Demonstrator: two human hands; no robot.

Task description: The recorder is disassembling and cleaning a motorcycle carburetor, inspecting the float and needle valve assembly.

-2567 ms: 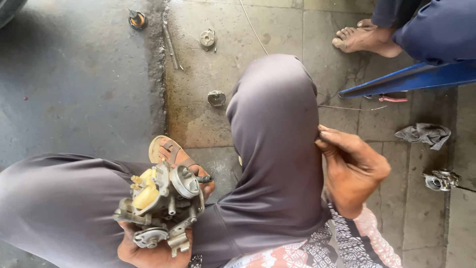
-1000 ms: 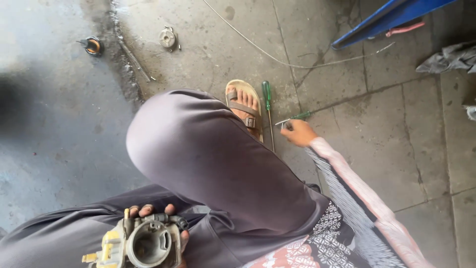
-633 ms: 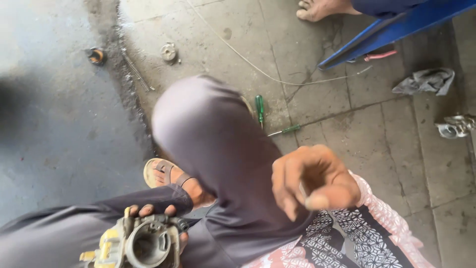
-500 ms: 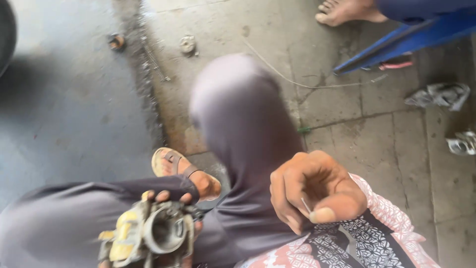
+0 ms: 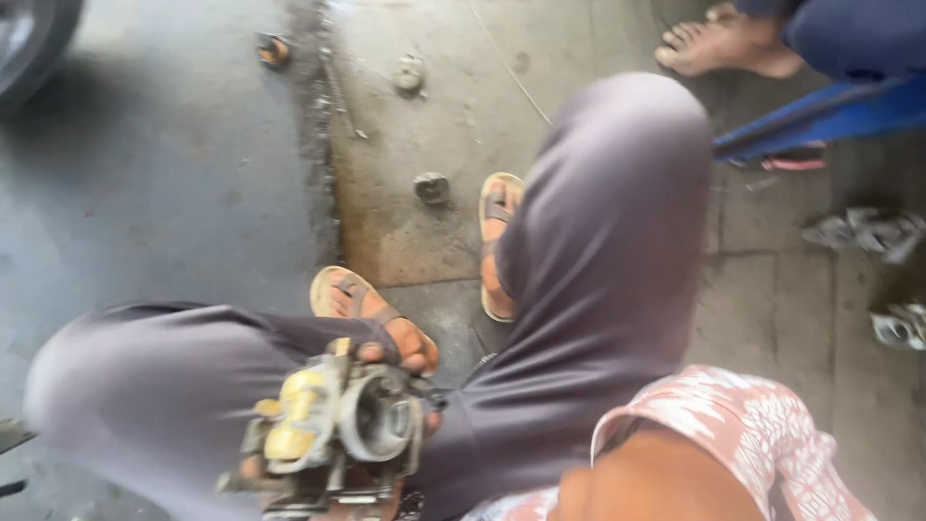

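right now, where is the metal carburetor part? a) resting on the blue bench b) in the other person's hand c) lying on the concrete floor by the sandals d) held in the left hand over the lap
d: the carburetor sits in the left hand low over the grey-trousered lap, off the concrete floor; the grip itself is mostly hidden beneath it.

Stained concrete floor [image 5: 174,193], grimy tiles [image 5: 772,289], daylight overhead.

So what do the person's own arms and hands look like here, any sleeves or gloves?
Bare hands, no gloves. The right arm wears a short pink sleeve with a white pattern, bare below it. Only fingertips of the left hand show, no sleeve visible there. No watch or rings can be made out.
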